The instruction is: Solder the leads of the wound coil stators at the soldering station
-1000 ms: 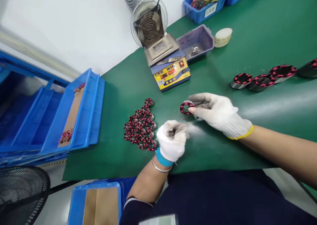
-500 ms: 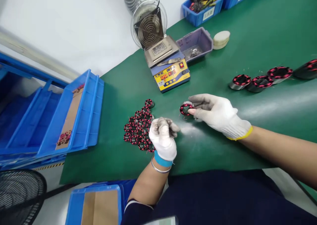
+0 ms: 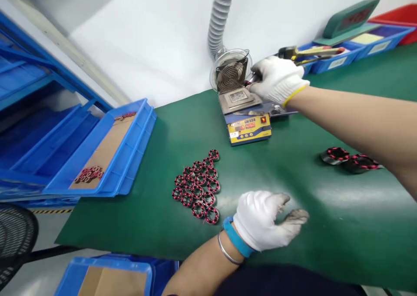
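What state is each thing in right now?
Left hand: open, holding nothing.
Right hand: shut on the held ring.
Held ring: mostly covered.
Machine display: lit, red digits.
Grouped rings: standing, openings upward.
Blue tray: open, pink pieces inside.
Grilled fan: cannot tell whether spinning.

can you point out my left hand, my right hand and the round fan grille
left hand (image 3: 262, 220): head view, middle of the white glove
right hand (image 3: 277, 79): head view, middle of the white glove
round fan grille (image 3: 231, 77): head view, centre of its rings
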`<state>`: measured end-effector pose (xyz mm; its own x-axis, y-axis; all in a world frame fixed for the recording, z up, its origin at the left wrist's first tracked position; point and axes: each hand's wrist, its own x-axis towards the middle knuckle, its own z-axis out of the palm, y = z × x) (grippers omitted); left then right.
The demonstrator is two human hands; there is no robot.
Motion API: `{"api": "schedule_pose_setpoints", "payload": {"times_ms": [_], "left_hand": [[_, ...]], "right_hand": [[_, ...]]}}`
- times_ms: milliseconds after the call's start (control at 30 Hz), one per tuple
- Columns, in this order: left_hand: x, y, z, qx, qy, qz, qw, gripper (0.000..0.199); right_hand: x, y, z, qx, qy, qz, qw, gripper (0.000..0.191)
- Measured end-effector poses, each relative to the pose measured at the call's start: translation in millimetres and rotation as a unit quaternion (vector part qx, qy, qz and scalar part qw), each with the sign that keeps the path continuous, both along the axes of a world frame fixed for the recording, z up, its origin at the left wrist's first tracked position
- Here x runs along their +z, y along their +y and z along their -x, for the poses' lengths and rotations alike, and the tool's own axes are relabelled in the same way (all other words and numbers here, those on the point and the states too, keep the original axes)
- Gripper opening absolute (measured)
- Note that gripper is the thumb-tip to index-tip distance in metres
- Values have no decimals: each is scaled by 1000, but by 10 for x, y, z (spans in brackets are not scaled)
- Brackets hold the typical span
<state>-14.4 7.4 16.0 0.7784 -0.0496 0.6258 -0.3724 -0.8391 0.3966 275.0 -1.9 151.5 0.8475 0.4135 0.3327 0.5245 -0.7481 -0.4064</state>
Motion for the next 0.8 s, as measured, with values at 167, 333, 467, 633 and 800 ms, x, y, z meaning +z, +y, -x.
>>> {"api": "schedule_pose_setpoints", "payload": {"times_ms": [167,333,467,633,800], "left_hand": [[38,6,-30,33,-58,4,998,33],[29,-11,-25,22,2,-13,1000,31],[56,-16,-23,26,-1,-4,1000,32],[78,-11,-20,26,15,19,999,37],[38,6,-30,93,9,22,995,39]], "right_hand": [[16,320,-204,37,-56,160,985,55],[-71,383,-200,57,-82,216,971,54],[-79,378,-179,60,-87,229,968,52],[16,369,-173,48,-75,205,975,57],[213,271,-6,-14,-15,116,993,56]]}}
